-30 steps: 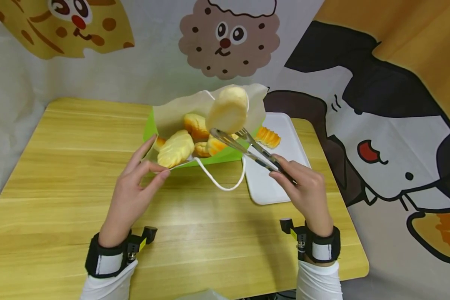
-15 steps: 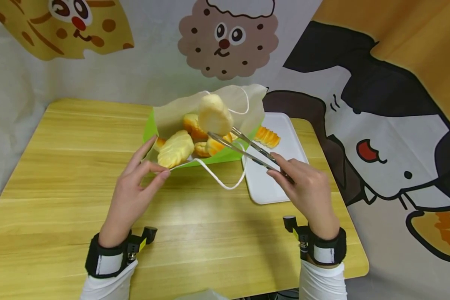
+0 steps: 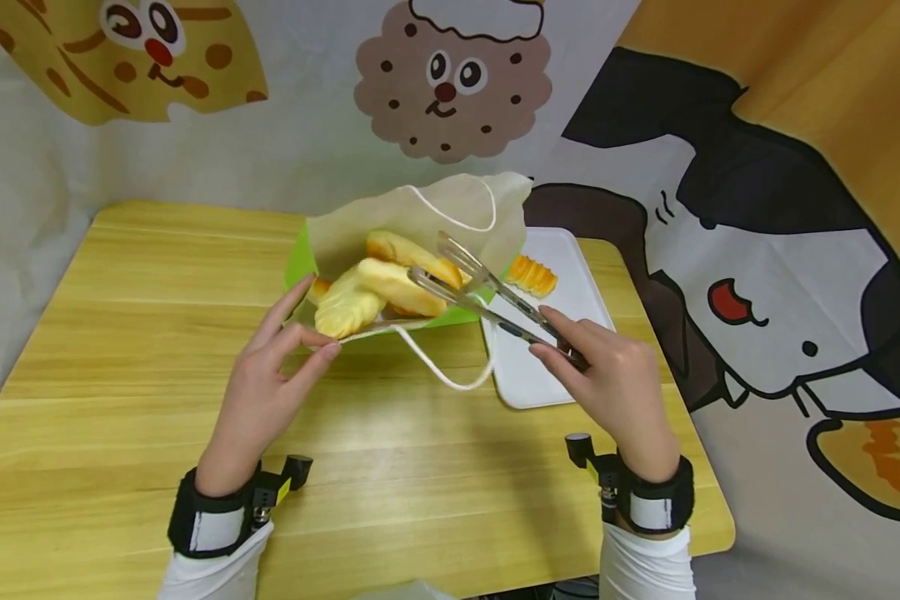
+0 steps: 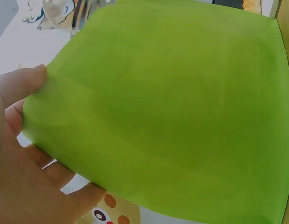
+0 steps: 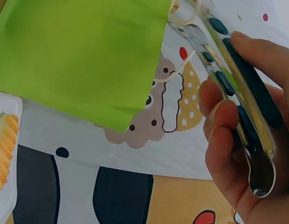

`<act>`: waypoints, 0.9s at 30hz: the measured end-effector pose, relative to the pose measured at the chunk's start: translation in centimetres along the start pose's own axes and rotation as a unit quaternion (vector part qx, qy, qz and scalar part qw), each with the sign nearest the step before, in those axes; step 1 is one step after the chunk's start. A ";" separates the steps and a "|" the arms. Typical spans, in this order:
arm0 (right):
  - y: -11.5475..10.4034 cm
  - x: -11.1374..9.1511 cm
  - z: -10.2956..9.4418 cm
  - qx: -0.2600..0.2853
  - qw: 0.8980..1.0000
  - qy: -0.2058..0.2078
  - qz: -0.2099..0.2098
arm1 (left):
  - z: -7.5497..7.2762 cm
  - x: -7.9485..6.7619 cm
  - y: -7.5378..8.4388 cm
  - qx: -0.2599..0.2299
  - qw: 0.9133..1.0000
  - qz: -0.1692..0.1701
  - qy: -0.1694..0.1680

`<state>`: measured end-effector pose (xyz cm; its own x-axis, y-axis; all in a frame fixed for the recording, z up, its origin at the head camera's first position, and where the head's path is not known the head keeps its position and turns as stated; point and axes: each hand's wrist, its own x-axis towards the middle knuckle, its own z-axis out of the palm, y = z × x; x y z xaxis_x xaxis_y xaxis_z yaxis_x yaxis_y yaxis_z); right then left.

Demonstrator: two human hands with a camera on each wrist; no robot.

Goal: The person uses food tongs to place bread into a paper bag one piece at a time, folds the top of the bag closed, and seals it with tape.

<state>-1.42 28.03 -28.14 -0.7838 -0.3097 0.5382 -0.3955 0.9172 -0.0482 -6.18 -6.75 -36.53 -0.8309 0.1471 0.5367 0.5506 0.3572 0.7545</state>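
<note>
My left hand (image 3: 270,367) pinches the near left rim of a green paper bag (image 4: 172,107) between thumb and index finger. In my right hand (image 3: 607,383) I hold metal tongs (image 3: 510,304), their tips spread apart over the bag's mouth with nothing between them. Inside the bag several bread pieces lie heaped: a pale ridged bread (image 3: 345,304) at the left, a long pale bun (image 3: 401,287) across it and a golden bread (image 3: 405,250) behind. The right wrist view shows fingers curled round the tongs' handles (image 5: 249,107).
A white tray (image 3: 528,375) sits partly behind the bag's right side. On it lies a ridged orange bread (image 3: 532,277). The bag's white cord handle (image 3: 446,375) hangs over its near edge. A cartoon-printed cloth (image 3: 292,158) stands behind the wooden table (image 3: 157,400).
The pale bun held in the tongs has dropped onto the other breads in the bag. The tongs have spread apart. My left hand has stayed at the rim.
</note>
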 end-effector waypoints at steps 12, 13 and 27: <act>0.7 -0.3 0.5 0.055 0.998 0.018 0.024 | 0.0 0.1 0.0 -0.004 1.000 -0.004 0.003; 0.7 -0.3 0.5 0.062 0.998 0.022 0.025 | 0.0 0.2 0.0 -0.004 1.000 -0.008 0.002; 1.2 -2.0 1.9 0.169 0.975 0.096 0.104 | 0.0 0.2 0.0 -0.011 1.000 -0.015 0.004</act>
<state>-1.26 29.21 -30.88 -0.7731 -0.0438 0.6328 -0.3980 0.8103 -0.4301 -6.40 -6.71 -36.44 -0.8468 0.1291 0.5160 0.5266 0.3404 0.7790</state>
